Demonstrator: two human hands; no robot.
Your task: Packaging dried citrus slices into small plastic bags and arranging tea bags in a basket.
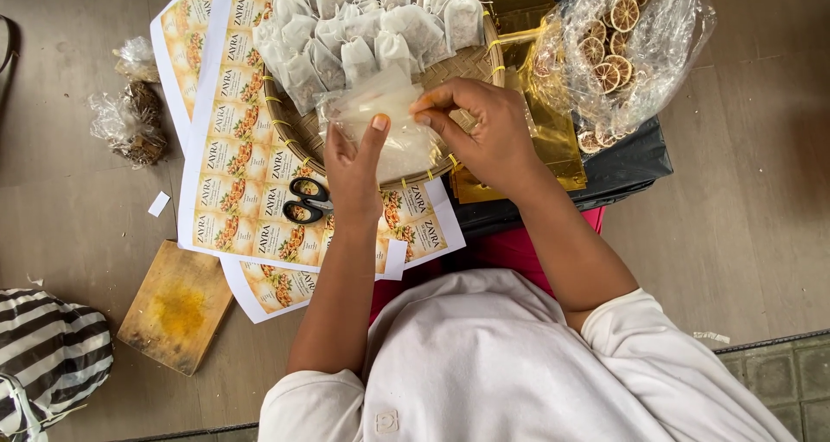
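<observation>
Together, both hands gripped one small clear plastic pouch over the near rim of the round woven bamboo tray: the left hand pinched its near-left edge, the right hand its right side. White paper tea bags, too many to count, filled the tray. One pair of black-handled scissors lay on printed label sheets; one clear bag of dried orange slices sat far right.

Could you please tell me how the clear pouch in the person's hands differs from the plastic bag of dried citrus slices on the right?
The clear pouch is small, flat and looks empty; the bag of dried citrus slices is larger, crumpled and bulging with slices. The pouch is held over the woven tray by the left hand and right hand; the bag lies untouched on the dark surface. Both are transparent plastic.
</observation>
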